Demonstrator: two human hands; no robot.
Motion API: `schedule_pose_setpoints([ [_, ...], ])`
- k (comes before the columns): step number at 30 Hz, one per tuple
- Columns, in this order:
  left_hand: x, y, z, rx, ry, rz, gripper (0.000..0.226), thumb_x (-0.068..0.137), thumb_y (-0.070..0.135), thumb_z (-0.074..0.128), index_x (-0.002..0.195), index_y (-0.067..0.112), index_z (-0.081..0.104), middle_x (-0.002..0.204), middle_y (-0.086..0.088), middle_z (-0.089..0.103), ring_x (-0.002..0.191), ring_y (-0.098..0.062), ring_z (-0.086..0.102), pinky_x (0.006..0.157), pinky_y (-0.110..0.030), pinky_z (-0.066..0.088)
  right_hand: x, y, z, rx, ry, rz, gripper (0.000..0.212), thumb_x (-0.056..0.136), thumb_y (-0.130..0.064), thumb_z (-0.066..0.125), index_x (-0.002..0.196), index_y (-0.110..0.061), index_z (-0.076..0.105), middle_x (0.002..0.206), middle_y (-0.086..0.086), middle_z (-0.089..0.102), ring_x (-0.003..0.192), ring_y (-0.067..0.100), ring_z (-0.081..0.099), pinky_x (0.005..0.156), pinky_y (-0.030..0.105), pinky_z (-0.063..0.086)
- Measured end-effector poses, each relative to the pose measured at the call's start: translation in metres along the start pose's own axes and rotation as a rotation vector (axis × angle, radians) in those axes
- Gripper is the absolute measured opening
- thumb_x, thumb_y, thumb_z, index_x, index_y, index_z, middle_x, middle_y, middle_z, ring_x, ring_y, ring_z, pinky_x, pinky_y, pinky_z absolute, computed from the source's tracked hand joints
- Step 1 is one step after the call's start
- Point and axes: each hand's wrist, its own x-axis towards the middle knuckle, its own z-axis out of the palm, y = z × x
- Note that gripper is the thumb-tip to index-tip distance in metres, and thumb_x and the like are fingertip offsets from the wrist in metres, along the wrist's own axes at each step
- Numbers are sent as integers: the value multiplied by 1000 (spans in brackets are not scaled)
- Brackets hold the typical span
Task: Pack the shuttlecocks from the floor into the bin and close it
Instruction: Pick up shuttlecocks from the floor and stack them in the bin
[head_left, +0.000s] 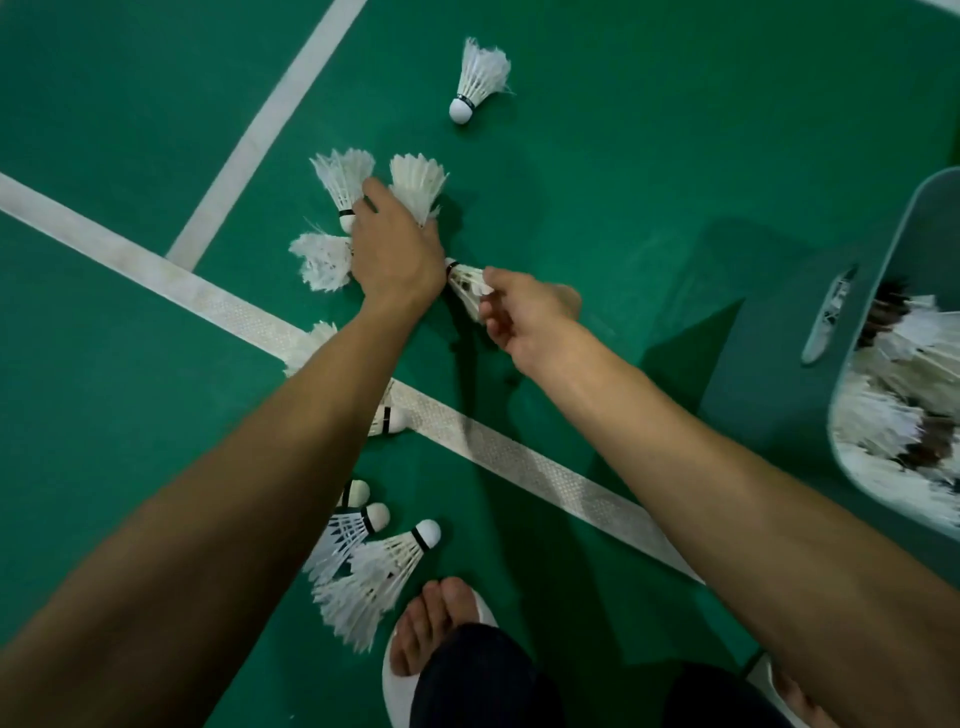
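Reaching over the green court floor, the left hand is seen clasped round a bunch of shuttlecocks just above centre, while a single shuttlecock is pinched by its feathers in the right hand. A lone shuttlecock is left at twelve o'clock and a loose cluster at seven. The open, part-filled bin is stood at three o'clock.

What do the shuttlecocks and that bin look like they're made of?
Shuttlecocks: white feather skirts, frayed at the tips, on rounded white bases, likely cork under a smooth covering. Bin: smooth matte teal plastic, by its moulded rim and cut-out handle.
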Motion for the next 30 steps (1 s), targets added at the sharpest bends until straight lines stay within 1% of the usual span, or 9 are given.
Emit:
schedule_pose_setpoints([
  [5,-25,5,-19,44,-115,-152,73,102,35,58,151,-4,20,140,-21,57,125,-42,58,99,-46,46,-35,-13,-19,-563,307,-683,19,80,-30,73,64,-21,68,73,-3,75,75,23,71,71,32,57],
  [7,-36,5,-32,170,-218,-188,73,97,44,59,146,-3,33,135,-19,62,121,-41,61,99,-46,48,-54,-25,-29,-713,288,-800,15,79,-30,72,69,-19,70,77,-3,76,79,24,71,71,31,57],
  [11,-68,38,-68,295,-389,-35,53,92,58,63,100,6,59,98,-12,65,90,-34,65,77,-39,51,-91,-53,-58,-864,223,-862,11,75,-28,71,77,-19,76,81,-2,76,81,24,71,68,26,53],
  [15,-118,98,-94,188,-265,201,65,94,64,57,131,11,46,110,-11,61,96,-36,64,77,-42,53,-139,-91,-121,-778,365,-1077,14,76,-28,68,82,-19,77,79,-4,75,77,16,71,68,30,57],
  [20,-186,174,-73,-373,-286,391,46,91,55,66,114,18,51,88,2,62,78,-25,65,55,-34,46,-179,-125,-245,-612,486,-1037,11,74,-20,69,72,-12,75,70,2,71,61,13,65,62,32,57],
  [22,-209,200,-55,-561,-368,328,38,88,57,68,101,26,51,92,0,70,80,-24,70,50,-29,39,-179,-122,-300,-519,505,-961,18,73,-20,70,73,-3,75,68,15,70,57,25,60,58,31,54],
  [25,-230,225,-29,-633,-428,310,37,89,59,65,98,29,46,107,-4,68,94,-26,70,59,-35,48,-168,-99,-367,-503,534,-840,28,72,-22,74,79,5,74,76,28,69,55,19,52,55,21,51],
  [28,-241,237,-6,-608,-480,292,50,94,58,59,118,17,44,120,-6,60,110,-28,66,78,-43,54,-148,-84,-388,-629,492,-776,18,72,-22,82,71,-4,78,60,3,73,51,3,63,62,30,61],
  [30,-246,244,1,-600,-511,242,60,97,57,56,133,12,40,136,-9,54,118,-29,63,80,-42,59,-135,-79,-372,-724,376,-777,14,77,-22,85,67,-14,79,55,-12,69,49,-8,62,60,19,54],
])
